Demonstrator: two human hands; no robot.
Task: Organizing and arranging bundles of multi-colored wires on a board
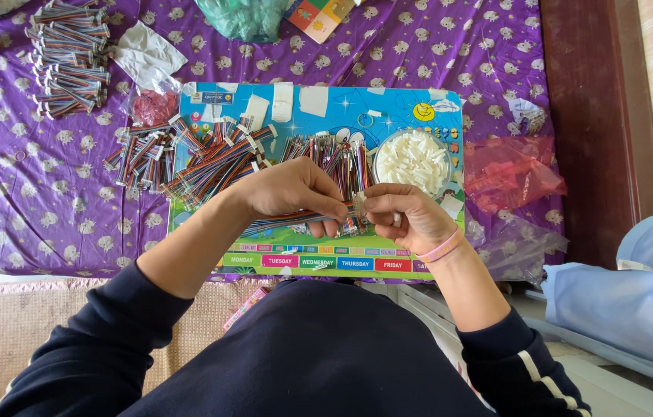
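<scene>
My left hand [296, 194] pinches a flat multicoloured ribbon cable [280, 222] near its end, over a colourful cartoon board [326, 104]. My right hand [404, 216], with a pink band at the wrist, holds a small white connector [358, 205] against the cable's tip. The two hands meet at the middle of the board. Loose multicoloured cables [214, 158] lie in heaps on the board behind my hands. A clear round bowl of white connectors [414, 161] stands just beyond my right hand.
A stacked bundle of cables [68, 58] lies at the far left on the purple patterned cloth [458, 54]. Red plastic bags [508, 171] sit right of the board, a white bag [145, 54] and green bag [245, 17] behind it. A dark wooden edge [581, 116] runs along the right.
</scene>
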